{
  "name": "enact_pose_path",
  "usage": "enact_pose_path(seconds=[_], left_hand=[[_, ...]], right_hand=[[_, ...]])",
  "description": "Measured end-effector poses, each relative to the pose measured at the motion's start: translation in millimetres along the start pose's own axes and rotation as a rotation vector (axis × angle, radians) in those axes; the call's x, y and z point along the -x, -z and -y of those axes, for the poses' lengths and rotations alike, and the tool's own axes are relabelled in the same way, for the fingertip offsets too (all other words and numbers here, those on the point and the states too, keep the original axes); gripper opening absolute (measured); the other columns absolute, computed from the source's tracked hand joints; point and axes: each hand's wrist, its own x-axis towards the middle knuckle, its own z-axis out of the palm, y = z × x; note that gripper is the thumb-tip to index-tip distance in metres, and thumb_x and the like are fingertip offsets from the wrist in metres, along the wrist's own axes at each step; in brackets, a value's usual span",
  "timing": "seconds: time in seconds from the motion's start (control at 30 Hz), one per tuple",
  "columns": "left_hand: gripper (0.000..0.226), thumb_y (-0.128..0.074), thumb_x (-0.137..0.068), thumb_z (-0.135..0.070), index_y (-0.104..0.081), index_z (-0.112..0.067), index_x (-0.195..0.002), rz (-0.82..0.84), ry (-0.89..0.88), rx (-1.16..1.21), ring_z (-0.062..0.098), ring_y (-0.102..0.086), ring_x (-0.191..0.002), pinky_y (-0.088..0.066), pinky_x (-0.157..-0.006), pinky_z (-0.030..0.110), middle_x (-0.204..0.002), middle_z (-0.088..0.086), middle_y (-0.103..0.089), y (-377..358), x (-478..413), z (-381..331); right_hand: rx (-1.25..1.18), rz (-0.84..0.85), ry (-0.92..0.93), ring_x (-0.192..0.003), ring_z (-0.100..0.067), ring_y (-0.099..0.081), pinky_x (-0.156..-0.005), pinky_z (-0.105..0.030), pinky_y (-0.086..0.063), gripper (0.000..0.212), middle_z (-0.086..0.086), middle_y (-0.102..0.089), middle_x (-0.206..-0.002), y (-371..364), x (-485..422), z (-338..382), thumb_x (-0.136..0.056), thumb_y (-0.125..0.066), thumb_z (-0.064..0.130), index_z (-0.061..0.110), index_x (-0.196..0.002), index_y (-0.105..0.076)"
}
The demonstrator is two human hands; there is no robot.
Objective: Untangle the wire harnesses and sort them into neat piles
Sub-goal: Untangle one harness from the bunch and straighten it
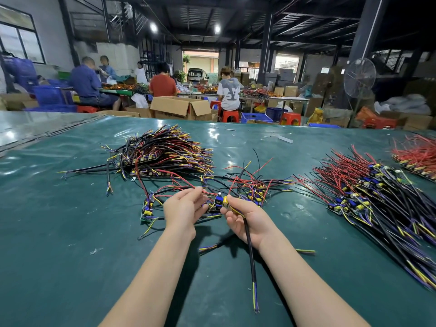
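Now one harness [218, 204] is lifted mid-table, near the front edge: the right hand [245, 218] pinches its small board and black cable, the left hand [182, 206] pinches its red wires. It seems mid-untangling; next, probably, tease it free of the loose tangle [254, 185] behind and lay it on the right-edge pile [377, 197]. Cardboard boxes [179, 107] beyond; contents unseen.

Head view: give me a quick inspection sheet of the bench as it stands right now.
Surface: green mat, glossy, wrinkled.
Job's things: tangled heap far left; aligned pile right; red-wire pile far right; loose cluster centre; stray board.
Clutter: white scraps.
Grippers: left hand pinches red wires; right hand holds a harness board.
Cables: black lead trails toward the camera.
Surroundings: seated workers, boxes, fan.
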Motion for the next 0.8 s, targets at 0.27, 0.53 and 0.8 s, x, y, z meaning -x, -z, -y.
enact_pose_path(seconds=[0.27,0.53,0.8], left_hand=[[0.017,-0.059,-0.087,-0.001,-0.058,-0.008,-0.071,-0.135,-0.070,0.022,-0.002,-0.057,-0.040,-0.047,-0.041,0.010,-0.042,-0.009,-0.060,6,-5,-7],[0.023,-0.052,-0.093,-0.012,-0.057,-0.011,-0.070,-0.176,0.059,0.163,0.005,-0.062,-0.057,-0.049,-0.044,0.011,-0.044,-0.007,-0.062,25,-15,-22],[0.025,-0.051,-0.090,-0.011,-0.057,-0.010,-0.066,-0.191,-0.039,0.068,0.003,-0.060,-0.040,-0.050,-0.048,0.018,-0.042,-0.005,-0.061,29,-20,-24]], right_hand=[[0.117,0.022,0.070,-0.035,-0.004,-0.053,-0.037,-0.014,-0.046,0.021,-0.006,-0.062,-0.050,-5,3,-3,-0.090,-0.054,0.006,0.006,-0.070,-0.062],[0.145,0.019,0.081,-0.035,-0.003,-0.052,-0.035,-0.014,-0.045,0.033,-0.006,-0.061,-0.049,1,3,0,-0.089,-0.054,0.006,0.009,-0.060,-0.067],[0.166,0.039,0.075,-0.035,-0.003,-0.051,-0.035,-0.013,-0.044,0.018,-0.005,-0.061,-0.049,3,4,1,-0.090,-0.052,0.007,0.006,-0.074,-0.060]])
